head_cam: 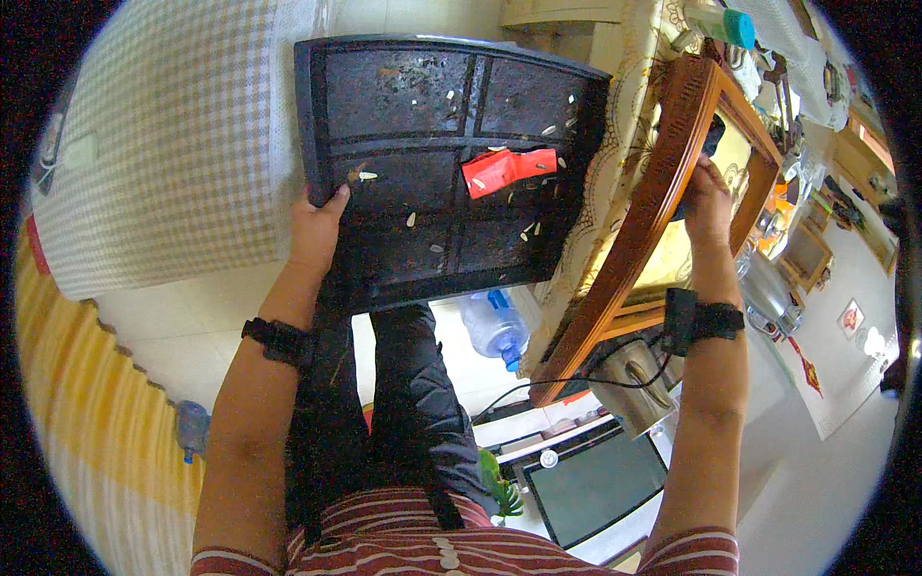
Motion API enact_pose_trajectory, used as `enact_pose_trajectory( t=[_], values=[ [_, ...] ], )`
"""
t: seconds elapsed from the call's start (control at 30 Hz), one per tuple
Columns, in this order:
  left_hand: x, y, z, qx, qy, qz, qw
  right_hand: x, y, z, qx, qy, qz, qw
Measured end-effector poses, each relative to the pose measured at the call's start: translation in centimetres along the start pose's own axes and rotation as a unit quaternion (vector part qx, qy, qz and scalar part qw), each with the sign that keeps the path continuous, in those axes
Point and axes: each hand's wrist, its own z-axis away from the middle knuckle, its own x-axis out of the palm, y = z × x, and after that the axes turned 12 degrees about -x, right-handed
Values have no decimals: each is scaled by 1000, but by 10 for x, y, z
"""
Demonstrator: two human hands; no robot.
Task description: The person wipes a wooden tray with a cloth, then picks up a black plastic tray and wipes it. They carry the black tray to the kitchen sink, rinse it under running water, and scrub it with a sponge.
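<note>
My left hand (317, 227) grips the left rim of a black ribbed tray (392, 248), thumb on top. Light-coloured seeds or husks (411, 219) lie scattered in it, along with a creased piece of red paper (508, 170). To the right, a carved brown wooden frame (641, 223) leans at a slant over a table with a patterned cloth. My right hand (707, 201) reaches through the frame's opening and holds its inner edge; the fingertips are partly hidden. Something dark (714, 135) shows beside that hand, too unclear to name.
A checked cloth (173, 144) covers a large thing at left. Beneath the tray stands a blue water jug (497, 327). A metal kettle (634, 385), a dark cable (569, 380) and a flat screen (598, 482) are at lower right. A teal-capped container (720, 27) lies at upper right.
</note>
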Motion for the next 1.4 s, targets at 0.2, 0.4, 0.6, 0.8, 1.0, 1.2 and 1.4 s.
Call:
enact_pose_trajectory(
  t=[0.2, 0.4, 0.6, 0.8, 1.0, 1.2, 1.4],
  values=[
    [0, -2, -3, 0, -12, 28, 1000, 22, -12, 0, 16, -4, 105, 994],
    [2, 3, 4, -17, -8, 20, 1000, 26, -25, -12, 133, -81, -67, 986],
    [2, 8, 8, -32, -28, 69, 997, 9, 1, 0, -75, -24, 112, 991],
    [1, 8, 4, -18, -14, 31, 999, -28, 17, 42, -337, -172, 714, 589],
    [3, 14, 12, -13, 25, 1, 1000, -48, -15, 23, -305, -173, 703, 619],
    [-1, 20, 12, 0, -14, -13, 1000, -23, 24, 8, -170, -133, 461, 861],
    [1, 13, 10, -36, -8, 18, 999, -12, 26, 17, -88, -29, 290, 952]
  ],
)
